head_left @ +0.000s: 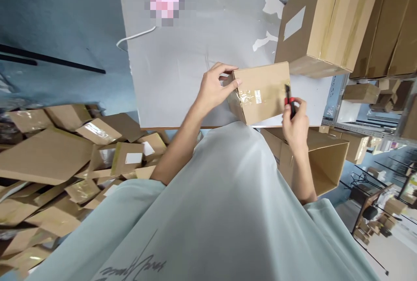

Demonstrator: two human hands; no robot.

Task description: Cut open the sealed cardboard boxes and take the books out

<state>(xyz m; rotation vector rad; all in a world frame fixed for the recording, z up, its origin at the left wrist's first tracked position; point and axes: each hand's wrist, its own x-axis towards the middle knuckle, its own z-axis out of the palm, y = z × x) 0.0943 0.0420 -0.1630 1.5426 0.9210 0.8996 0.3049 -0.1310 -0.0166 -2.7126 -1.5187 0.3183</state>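
The box (pixel 269 79) sits tilted at the table's near edge, just in front of the shirt (pixel 228 185), with a small label (pixel 258 97) and shiny tape on its upper face. The left hand (pixel 215 84) has its grip on the box's left corner, thumb over the edge. The right hand's (pixel 297 122) grip is closed round a red-and-black cutter (pixel 292 106), its tip at the box's right edge. Beyond, a large carton (pixel 342 20) stands on the table (pixel 169 77); left of the table lie piled boxes (pixel 42 155).
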